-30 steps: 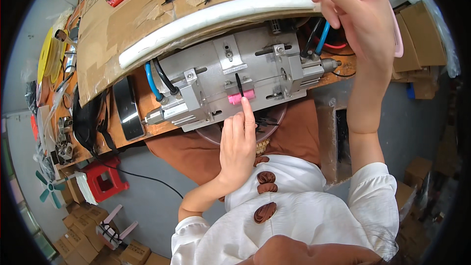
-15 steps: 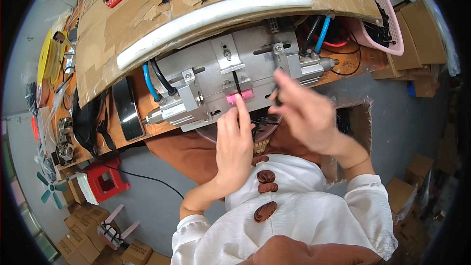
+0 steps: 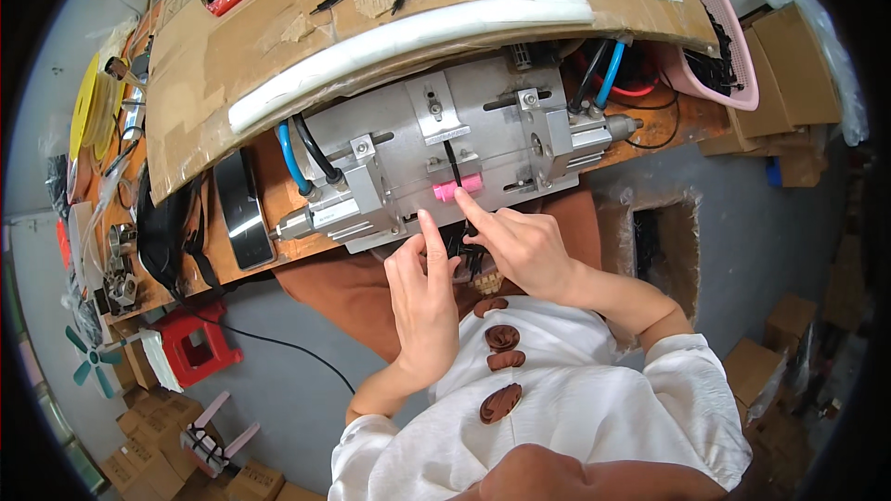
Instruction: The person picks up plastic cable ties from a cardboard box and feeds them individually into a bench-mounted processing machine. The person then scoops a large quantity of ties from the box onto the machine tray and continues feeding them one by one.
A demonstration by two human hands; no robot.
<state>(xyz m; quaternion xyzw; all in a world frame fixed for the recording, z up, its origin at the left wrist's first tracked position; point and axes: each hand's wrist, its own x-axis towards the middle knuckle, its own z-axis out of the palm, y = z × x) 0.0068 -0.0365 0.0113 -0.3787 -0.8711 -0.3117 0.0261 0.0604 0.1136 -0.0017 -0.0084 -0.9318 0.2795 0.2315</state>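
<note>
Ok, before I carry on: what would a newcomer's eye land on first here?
Probably the bright pink piece at the near edge of the grey metal fixture, with the right hand's index fingertip at it and the left hand just left. Next, the long white padded strip along the cardboard's near edge, and the red plastic stool at lower left.

The white top (image 3: 585, 380) has brown buttons (image 3: 502, 339); the bottoms (image 3: 339, 295) are rust-brown.

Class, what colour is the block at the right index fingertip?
The block is bright pink, best seen in the head view.
</note>
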